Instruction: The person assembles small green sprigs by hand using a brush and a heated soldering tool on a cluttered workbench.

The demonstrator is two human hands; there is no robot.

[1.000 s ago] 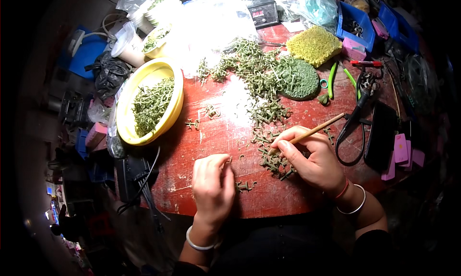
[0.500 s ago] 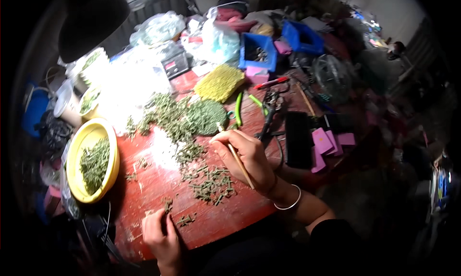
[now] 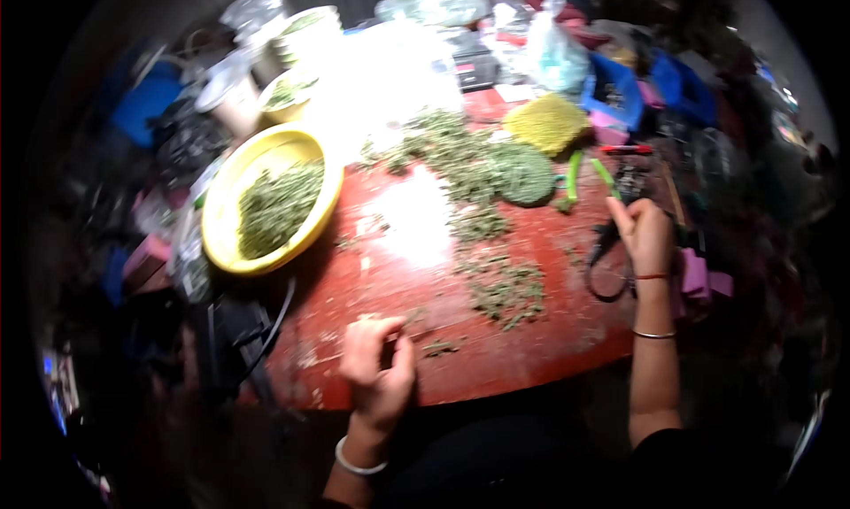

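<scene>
Left hand (image 3: 379, 360): fingers curled, blurred; pinch cannot be confirmed.
Green pieces (image 3: 506, 291): loose pile, right of and beyond left grip.
Right hand (image 3: 648, 239): fingertips at green handle (image 3: 606, 178); closure cannot be told.

Left hand (image 3: 379, 367) half curled, right hand (image 3: 646, 236) farther forward, arms (image 3: 655, 367) apart

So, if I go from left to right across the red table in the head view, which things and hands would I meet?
Yellow basin → left hand → loose cluster of green pieces → right hand → pink blocks.
</scene>
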